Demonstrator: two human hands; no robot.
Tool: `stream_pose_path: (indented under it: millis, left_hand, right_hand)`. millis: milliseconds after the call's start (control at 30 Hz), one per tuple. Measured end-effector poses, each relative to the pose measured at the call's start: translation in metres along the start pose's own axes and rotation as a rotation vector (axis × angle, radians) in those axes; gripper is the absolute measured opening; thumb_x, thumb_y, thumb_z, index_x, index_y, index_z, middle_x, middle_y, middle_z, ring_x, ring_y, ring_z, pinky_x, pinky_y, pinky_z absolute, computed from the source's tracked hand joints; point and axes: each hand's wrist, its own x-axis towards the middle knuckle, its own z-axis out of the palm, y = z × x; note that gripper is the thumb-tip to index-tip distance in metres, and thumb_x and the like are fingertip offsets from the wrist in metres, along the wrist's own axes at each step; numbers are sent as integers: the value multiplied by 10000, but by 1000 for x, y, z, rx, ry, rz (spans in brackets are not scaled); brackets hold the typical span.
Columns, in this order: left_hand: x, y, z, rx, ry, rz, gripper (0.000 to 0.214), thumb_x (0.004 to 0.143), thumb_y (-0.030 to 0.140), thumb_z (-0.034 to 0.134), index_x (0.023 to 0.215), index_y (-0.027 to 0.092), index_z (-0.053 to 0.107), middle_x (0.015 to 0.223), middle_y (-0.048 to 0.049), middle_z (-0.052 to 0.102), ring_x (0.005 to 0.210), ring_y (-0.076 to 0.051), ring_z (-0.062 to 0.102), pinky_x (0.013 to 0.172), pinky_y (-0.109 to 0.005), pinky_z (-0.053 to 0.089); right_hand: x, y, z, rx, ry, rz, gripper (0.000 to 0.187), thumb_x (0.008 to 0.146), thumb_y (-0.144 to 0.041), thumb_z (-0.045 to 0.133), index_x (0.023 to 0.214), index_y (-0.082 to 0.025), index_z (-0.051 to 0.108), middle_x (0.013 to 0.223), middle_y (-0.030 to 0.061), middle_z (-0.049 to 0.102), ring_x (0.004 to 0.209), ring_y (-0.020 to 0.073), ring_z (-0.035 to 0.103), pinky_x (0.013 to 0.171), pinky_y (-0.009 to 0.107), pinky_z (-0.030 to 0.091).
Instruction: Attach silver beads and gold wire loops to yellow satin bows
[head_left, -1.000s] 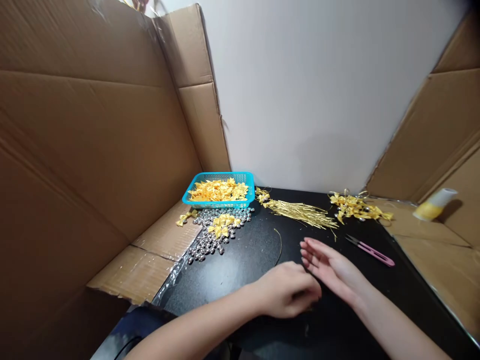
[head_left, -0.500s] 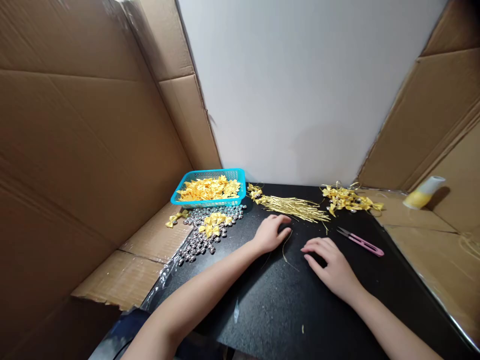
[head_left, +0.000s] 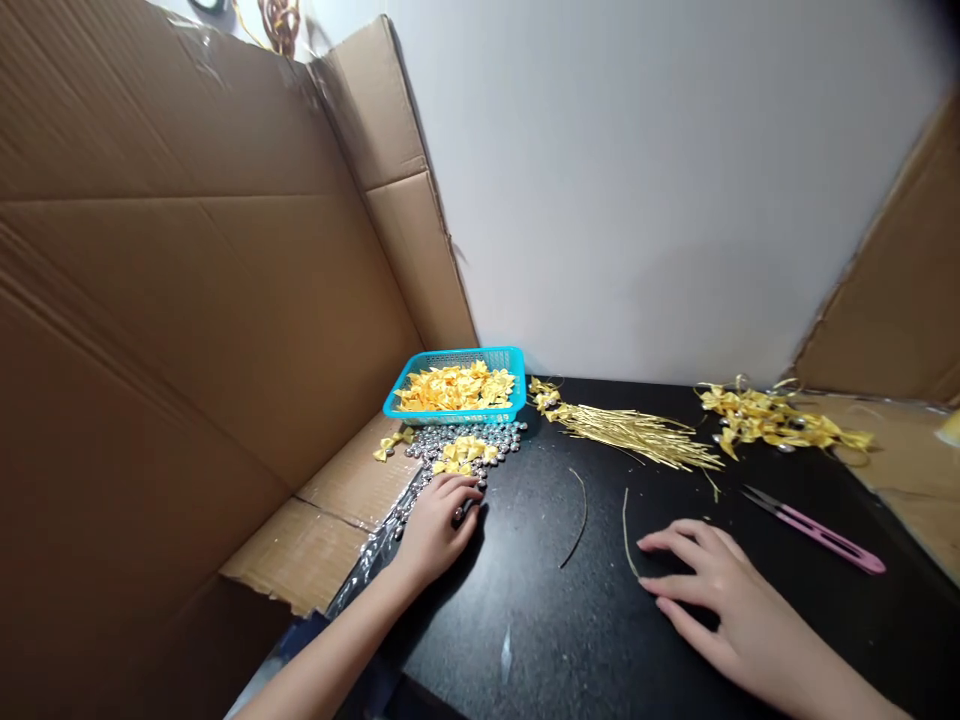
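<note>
My left hand [head_left: 441, 525] hovers at the near edge of a spread of silver beads [head_left: 427, 440], fingers loosely bent and thumb apart. One bead shows in the gap between thumb and fingers; I see no grip on it. Just beyond the fingertips, several yellow bows [head_left: 463, 455] lie on the beads. My right hand [head_left: 712, 600] rests over the black table [head_left: 540, 640] with fingers spread. Its fingertips are at the lower end of a thin gold tie [head_left: 627, 530]. Another curved gold tie [head_left: 582, 515] lies between the hands.
A blue basket [head_left: 454, 417] full of yellow bows stands at the back left. Beside it lies a bundle of gold ties [head_left: 637, 435]. Tied bows [head_left: 780, 420] are heaped at the back right, with pink thread snips [head_left: 825, 537] nearer. Cardboard walls [head_left: 187, 300] flank the table.
My left hand has moved left from near the gold ties to the beads. Two single ties now lie apart on the table. My right hand has spread its fingers beside one; the view has shifted left.
</note>
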Motion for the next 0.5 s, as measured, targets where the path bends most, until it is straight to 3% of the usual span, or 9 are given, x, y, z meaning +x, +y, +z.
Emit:
stream_pose_path:
  millis: [100, 267, 333, 500]
  left_hand:
    - [3, -24, -8, 96, 57, -37, 167, 869, 218, 536, 983, 183, 652, 1089, -129, 698, 1046, -285, 605, 932, -476, 472]
    - [35, -58, -10, 213, 123, -54, 234, 881, 233, 522, 1066, 160, 646, 1144, -150, 678, 1064, -307, 591, 921, -484, 470]
    - [47, -63, -10, 246, 129, -34, 221, 889, 219, 507, 1042, 164, 655, 1124, -139, 684, 1049, -299, 589, 908, -472, 476]
    - [66, -60, -7, 287, 22, 92, 204, 895, 219, 525, 1024, 178, 677, 1102, -103, 689, 1026, -264, 578, 903, -415, 473]
  right_hand:
    - [-3, 10, 0, -107, 56, 11, 212, 818, -329, 616, 953, -409, 759, 1132, 36, 703, 1051, 317, 585, 865, 552, 472]
    - [-26, 40, -1, -341, 207, 53, 213, 745, -320, 613, 870, -292, 783, 1051, 89, 726, 951, 337, 616, 774, 525, 487]
    - [-49, 56, 2, -390, 169, 44, 287, 735, -209, 569, 906, -313, 775, 1098, 60, 717, 983, 327, 615, 782, 505, 483]
    - [-102, 82, 0, -365, 83, -75, 468, 674, -164, 598, 1039, -425, 731, 1189, -4, 694, 1037, 326, 622, 804, 495, 492]
